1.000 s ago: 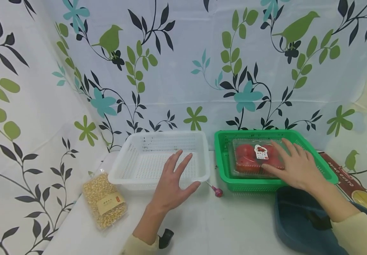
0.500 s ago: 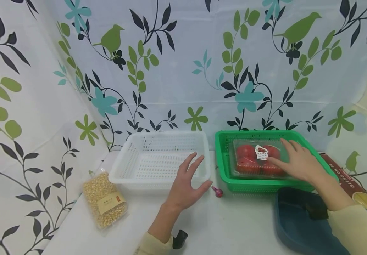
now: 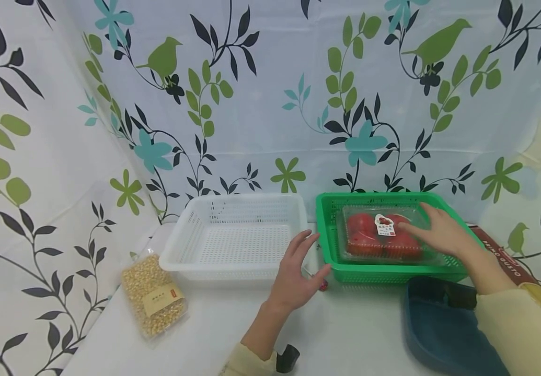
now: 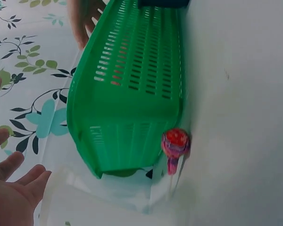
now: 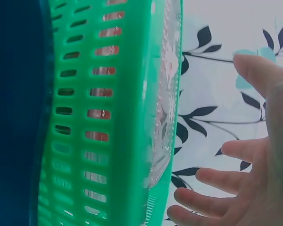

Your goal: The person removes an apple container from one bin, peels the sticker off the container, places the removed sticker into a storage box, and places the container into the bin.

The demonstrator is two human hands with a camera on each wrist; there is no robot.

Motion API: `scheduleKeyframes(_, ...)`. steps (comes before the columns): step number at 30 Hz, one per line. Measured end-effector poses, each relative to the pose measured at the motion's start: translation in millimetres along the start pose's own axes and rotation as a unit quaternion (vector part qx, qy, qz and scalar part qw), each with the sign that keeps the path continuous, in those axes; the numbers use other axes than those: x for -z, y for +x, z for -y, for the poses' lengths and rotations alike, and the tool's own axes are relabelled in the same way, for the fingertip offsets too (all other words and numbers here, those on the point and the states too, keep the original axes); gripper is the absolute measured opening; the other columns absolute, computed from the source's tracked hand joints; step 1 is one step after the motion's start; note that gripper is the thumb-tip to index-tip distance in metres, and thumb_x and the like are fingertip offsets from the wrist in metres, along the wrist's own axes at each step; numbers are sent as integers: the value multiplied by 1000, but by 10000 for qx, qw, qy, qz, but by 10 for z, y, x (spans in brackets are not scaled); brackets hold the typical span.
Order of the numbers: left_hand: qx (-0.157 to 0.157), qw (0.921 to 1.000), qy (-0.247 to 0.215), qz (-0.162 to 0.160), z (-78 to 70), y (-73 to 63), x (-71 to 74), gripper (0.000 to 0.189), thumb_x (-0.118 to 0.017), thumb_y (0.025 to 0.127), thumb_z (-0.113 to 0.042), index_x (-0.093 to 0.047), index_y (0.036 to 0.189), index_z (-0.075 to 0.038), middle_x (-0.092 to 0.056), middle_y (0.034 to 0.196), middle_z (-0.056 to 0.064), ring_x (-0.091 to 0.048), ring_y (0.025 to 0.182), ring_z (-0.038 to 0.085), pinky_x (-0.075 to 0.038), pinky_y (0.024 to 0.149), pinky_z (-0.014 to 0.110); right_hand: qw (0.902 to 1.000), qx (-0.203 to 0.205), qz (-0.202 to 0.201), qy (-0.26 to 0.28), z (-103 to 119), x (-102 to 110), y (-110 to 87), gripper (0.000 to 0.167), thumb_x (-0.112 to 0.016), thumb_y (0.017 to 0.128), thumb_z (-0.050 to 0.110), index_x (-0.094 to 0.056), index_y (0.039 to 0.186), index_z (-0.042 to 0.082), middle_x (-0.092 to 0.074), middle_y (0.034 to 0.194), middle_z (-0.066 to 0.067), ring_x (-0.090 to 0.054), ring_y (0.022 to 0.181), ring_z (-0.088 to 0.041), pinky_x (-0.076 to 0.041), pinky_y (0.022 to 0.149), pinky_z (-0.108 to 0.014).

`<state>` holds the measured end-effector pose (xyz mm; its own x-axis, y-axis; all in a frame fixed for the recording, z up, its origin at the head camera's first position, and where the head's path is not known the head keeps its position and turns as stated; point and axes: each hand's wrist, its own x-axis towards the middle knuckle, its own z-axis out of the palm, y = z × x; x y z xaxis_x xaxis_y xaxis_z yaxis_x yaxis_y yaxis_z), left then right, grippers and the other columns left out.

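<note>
A clear plastic box of tomato-like red fruit [image 3: 364,243] with a white label lies in the green basket [image 3: 341,274]. Over its right end hovers my right hand [image 3: 449,235], fingers spread and relaxed; the right wrist view shows this hand [image 5: 240,183] apart from the basket wall [image 5: 132,103]. My left hand [image 3: 294,284] is held in the air between the white basket [image 3: 232,266] and the green one, fingers spread, holding nothing. Partly hidden behind its thumb is a wrapped lollipop [image 3: 324,286], plainer in the left wrist view as a red-and-purple lollipop [image 4: 175,143] beside the basket.
A bag of corn kernels [image 3: 152,295] lies left of the white basket. At the front right stands a dark blue bin [image 3: 444,334], partly under my right sleeve. A red PRIMO GUSTO pack [image 3: 505,261] lies behind it. Patterned cloth [image 3: 261,104] hangs at the back.
My left hand has moved right, from in front of the white basket towards the green one. My right hand has shifted slightly right over the fruit box. The objects have stayed put.
</note>
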<state>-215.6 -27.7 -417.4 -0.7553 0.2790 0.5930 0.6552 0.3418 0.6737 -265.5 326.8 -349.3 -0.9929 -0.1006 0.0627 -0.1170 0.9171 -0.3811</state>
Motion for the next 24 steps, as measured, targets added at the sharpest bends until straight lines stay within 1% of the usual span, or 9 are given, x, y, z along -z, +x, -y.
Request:
scheduleKeyframes(4, 167, 9997, -160, 3, -45, 12, -92, 62, -69, 95, -28, -47, 149, -11, -39, 155, 9, -41, 140, 24, -47, 105, 45, 9999, -37, 79, 95, -49, 27, 44, 102, -52, 98, 59, -14, 150, -19, -25, 145, -49, -27, 131, -66, -28, 102, -77)
scheduleKeyframes(7, 164, 9996, -199, -91, -82, 18, -156, 60, -68, 95, -28, -47, 149, -10, -40, 154, 14, -44, 137, 25, -50, 102, 43, 9995, -144, 140, 231, -81, 40, 75, 102, -51, 98, 59, -14, 150, -21, -25, 145, -49, -28, 131, -65, -29, 102, -77)
scheduleKeyframes(10, 148, 9996, -172, -171, -121, 17, -222, 59, -67, 95, -28, -48, 148, -10, -41, 153, 13, -45, 136, 26, -51, 100, 42, 9985, -317, 222, 377, -104, 54, 100, 103, -48, 98, 60, -11, 149, -21, -23, 145, -49, -26, 131, -66, -29, 102, -77)
scheduleKeyframes(12, 241, 9995, -148, -162, -148, 11, -266, 58, -67, 96, -28, -48, 148, -11, -40, 154, 10, -44, 138, 26, -51, 99, 39, 9973, -438, 314, 503, -112, 69, 107, 104, -47, 98, 61, -9, 149, -20, -21, 145, -50, -25, 131, -66, -29, 102, -77)
scheduleKeyframes(14, 354, 9992, -123, -130, -168, 0, -305, 58, -66, 96, -28, -48, 148, -12, -39, 155, 8, -43, 139, 27, -50, 101, 40, 9955, -558, 429, 627, -115, 84, 115, 105, -45, 98, 63, -7, 149, -20, -19, 146, -50, -24, 132, -66, -29, 102, -77)
scheduleKeyframes(17, 586, 9981, -111, -133, -196, -17, -357, 58, -66, 95, -28, -49, 148, -11, -39, 155, 8, -43, 139, 30, -47, 105, 43, 9925, -685, 597, 814, -133, 101, 124, 107, -44, 98, 65, -5, 149, -21, -18, 145, -51, -24, 131, -67, -30, 101, -77)
scheduleKeyframes(19, 695, 9974, -70, -198, -202, -24, -392, 57, -67, 95, -27, -50, 147, -10, -40, 155, 10, -43, 139, 32, -44, 108, 47, 9914, -713, 673, 870, -160, 100, 140, 107, -42, 98, 65, -6, 148, -22, -19, 144, -51, -26, 130, -66, -32, 101, -76)
scheduleKeyframes(22, 887, 9956, -60, -306, -209, -35, -442, 56, -67, 95, -26, -52, 146, -9, -40, 154, 12, -43, 139, 32, -43, 108, 48, 9892, -707, 800, 1002, -211, 89, 168, 104, -42, 100, 63, -7, 147, -24, -20, 143, -52, -33, 127, -65, -42, 97, -71)
scheduleKeyframes(24, 970, 9946, -58, -377, -200, -40, -477, 55, -67, 95, -25, -53, 145, -8, -40, 154, 13, -44, 138, 31, -43, 108, 48, 9855, -764, 930, 1199, -246, 79, 188, 103, -41, 100, 62, -7, 147, -23, -17, 145, -51, -32, 128, -64, -45, 96, -68)
